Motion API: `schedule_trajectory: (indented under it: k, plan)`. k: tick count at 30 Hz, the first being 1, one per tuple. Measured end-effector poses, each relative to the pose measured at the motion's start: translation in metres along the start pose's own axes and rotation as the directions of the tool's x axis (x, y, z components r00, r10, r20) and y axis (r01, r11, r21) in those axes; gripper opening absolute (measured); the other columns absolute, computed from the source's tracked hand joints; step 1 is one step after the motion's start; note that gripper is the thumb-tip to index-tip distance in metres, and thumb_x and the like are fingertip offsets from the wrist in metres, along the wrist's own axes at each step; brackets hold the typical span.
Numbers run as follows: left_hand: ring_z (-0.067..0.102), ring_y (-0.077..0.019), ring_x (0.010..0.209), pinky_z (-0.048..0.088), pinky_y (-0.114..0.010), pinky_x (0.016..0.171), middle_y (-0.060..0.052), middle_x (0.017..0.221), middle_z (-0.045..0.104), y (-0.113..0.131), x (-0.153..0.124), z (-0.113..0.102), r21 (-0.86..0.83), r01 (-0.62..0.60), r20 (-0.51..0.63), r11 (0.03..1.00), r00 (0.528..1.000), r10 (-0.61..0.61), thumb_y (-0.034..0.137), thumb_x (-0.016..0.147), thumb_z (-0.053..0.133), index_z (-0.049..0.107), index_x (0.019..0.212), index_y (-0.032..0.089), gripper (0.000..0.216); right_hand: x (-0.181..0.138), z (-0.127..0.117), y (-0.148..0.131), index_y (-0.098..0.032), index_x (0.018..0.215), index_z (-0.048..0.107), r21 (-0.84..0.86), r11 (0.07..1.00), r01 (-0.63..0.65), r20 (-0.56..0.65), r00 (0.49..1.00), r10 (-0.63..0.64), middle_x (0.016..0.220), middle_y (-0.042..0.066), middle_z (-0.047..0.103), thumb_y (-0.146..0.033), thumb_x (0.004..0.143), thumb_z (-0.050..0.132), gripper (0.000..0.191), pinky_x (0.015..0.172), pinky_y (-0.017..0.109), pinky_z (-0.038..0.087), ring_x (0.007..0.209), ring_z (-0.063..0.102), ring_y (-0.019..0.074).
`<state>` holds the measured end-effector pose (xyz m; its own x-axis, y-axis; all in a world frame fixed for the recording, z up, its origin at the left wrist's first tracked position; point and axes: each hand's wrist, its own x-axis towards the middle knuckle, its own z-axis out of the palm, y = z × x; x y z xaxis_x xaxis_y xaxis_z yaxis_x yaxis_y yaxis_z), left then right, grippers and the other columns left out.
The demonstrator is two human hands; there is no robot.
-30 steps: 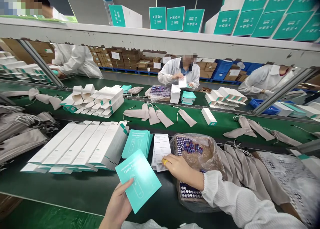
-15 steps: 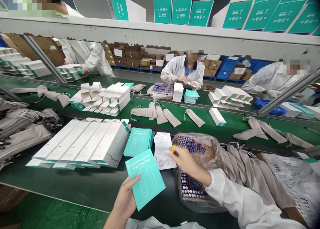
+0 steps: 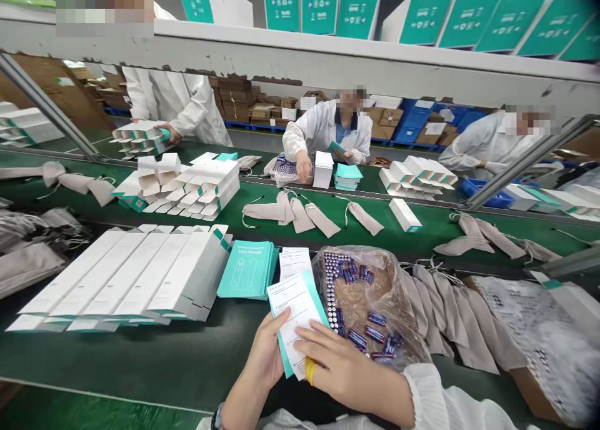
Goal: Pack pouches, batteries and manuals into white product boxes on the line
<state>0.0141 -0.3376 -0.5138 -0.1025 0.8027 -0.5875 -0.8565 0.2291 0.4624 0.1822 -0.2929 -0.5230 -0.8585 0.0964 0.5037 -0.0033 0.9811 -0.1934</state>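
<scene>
My left hand [image 3: 266, 350] grips a teal user manual [image 3: 315, 292], thumb on top, with a white printed leaflet [image 3: 291, 302] lying over most of its cover. My right hand [image 3: 349, 369], wearing a yellow finger cover, has its fingers on the leaflet's lower right part; its thumb is hidden. Just beyond both hands are a stack of teal manuals [image 3: 244, 272] and a pile of white leaflets [image 3: 294, 259]. To their right sits a plastic-lined tray of batteries [image 3: 359, 299], some standing in rows and others loose.
White boxes with open flaps [image 3: 135, 274] lie in a row at left. Grey pouches [image 3: 445, 311] and a carton of small bagged parts [image 3: 534, 330] are at right. More pouches [image 3: 290, 211] rest on the green belt. Co-workers in white coats [image 3: 328, 127] stand beyond, under a shelf beam [image 3: 300, 52].
My right hand has come back from the leaflet pile with a leaflet, which now lies on the manual in my left hand. The view has shifted slightly; a co-worker opposite reaches toward batteries.
</scene>
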Motion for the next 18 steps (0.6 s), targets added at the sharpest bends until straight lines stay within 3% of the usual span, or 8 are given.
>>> schedule_trajectory:
  k: [2, 4, 7, 9, 12, 14, 18]
  plan:
    - [0.076, -0.0328, 0.092, 0.060, -0.044, 0.084, -0.018, 0.102, 0.078, 0.000, 0.000, -0.002, 0.023, -0.012, -0.044, 1.000, 0.999, 0.013, 0.013, 0.087, 0.065, 0.046, 0.140, 0.007, 0.056, -0.002, -0.013, 0.005, -0.015, 0.091, 0.069, 0.091, 0.994, -0.063, 0.003, 0.998, 0.063, 0.119, 0.011, 0.071, -0.036, 0.098, 0.057, 0.025, 0.114, 0.041, 0.043, 0.127, 0.058, 0.0233]
    - [0.076, -0.0330, 0.090, 0.062, -0.043, 0.080, -0.018, 0.100, 0.078, 0.002, -0.001, -0.005, 0.049, -0.028, -0.099, 0.998, 0.995, 0.033, 0.012, 0.087, 0.066, 0.046, 0.141, 0.008, 0.058, -0.006, -0.029, 0.021, -0.016, 0.102, 0.070, 0.107, 0.962, -0.252, 0.045, 0.968, 0.248, 0.119, 0.010, 0.072, -0.039, 0.100, 0.053, 0.029, 0.110, 0.039, 0.048, 0.121, 0.062, 0.0212]
    - [0.076, -0.0336, 0.090, 0.063, -0.043, 0.076, -0.017, 0.102, 0.078, 0.008, -0.004, -0.013, 0.083, -0.026, -0.167, 0.996, 0.985, 0.039, 0.011, 0.085, 0.068, 0.047, 0.141, 0.011, 0.060, -0.013, -0.052, 0.074, -0.019, 0.106, 0.070, -0.046, 0.800, -0.598, 0.082, 0.796, 0.599, 0.111, 0.009, 0.073, -0.027, 0.101, 0.049, 0.023, 0.100, 0.041, 0.053, 0.109, 0.066, 0.0223]
    - [0.076, -0.0347, 0.092, 0.063, -0.044, 0.077, -0.017, 0.103, 0.078, 0.010, -0.007, -0.018, 0.095, -0.003, -0.176, 0.995, 0.984, 0.020, 0.012, 0.084, 0.070, 0.047, 0.141, 0.012, 0.061, -0.014, -0.062, 0.123, -0.015, 0.103, 0.070, -0.132, 0.696, -0.706, 0.065, 0.695, 0.716, 0.103, 0.013, 0.073, -0.020, 0.101, 0.046, 0.024, 0.093, 0.044, 0.054, 0.100, 0.068, 0.0245]
    - [0.075, -0.0370, 0.096, 0.062, -0.046, 0.077, -0.018, 0.103, 0.078, 0.007, -0.009, -0.023, 0.106, 0.033, -0.170, 0.994, 0.985, -0.015, 0.013, 0.082, 0.073, 0.045, 0.142, 0.012, 0.066, 0.001, -0.061, 0.197, -0.012, 0.108, 0.067, -0.225, 0.579, -0.784, 0.085, 0.576, 0.813, 0.109, 0.013, 0.069, -0.022, 0.099, 0.054, 0.019, 0.093, 0.046, 0.053, 0.102, 0.067, 0.0247]
    - [0.074, -0.0381, 0.097, 0.062, -0.047, 0.079, -0.019, 0.105, 0.077, 0.003, -0.010, -0.023, 0.103, 0.044, -0.159, 0.994, 0.987, -0.027, 0.014, 0.081, 0.075, 0.044, 0.142, 0.012, 0.069, 0.023, -0.050, 0.234, -0.015, 0.118, 0.063, -0.259, 0.535, -0.805, 0.120, 0.522, 0.844, 0.121, 0.010, 0.065, -0.030, 0.096, 0.062, 0.026, 0.093, 0.046, 0.053, 0.107, 0.065, 0.0237]
    - [0.074, -0.0390, 0.096, 0.061, -0.048, 0.080, -0.019, 0.104, 0.077, -0.004, -0.014, -0.021, 0.092, 0.043, -0.172, 0.995, 0.985, -0.027, 0.016, 0.080, 0.076, 0.041, 0.144, 0.012, 0.072, 0.072, -0.024, 0.276, -0.017, 0.126, 0.058, -0.283, 0.439, -0.853, 0.154, 0.412, 0.898, 0.129, 0.010, 0.060, -0.034, 0.095, 0.062, 0.035, 0.093, 0.048, 0.053, 0.111, 0.062, 0.0255]
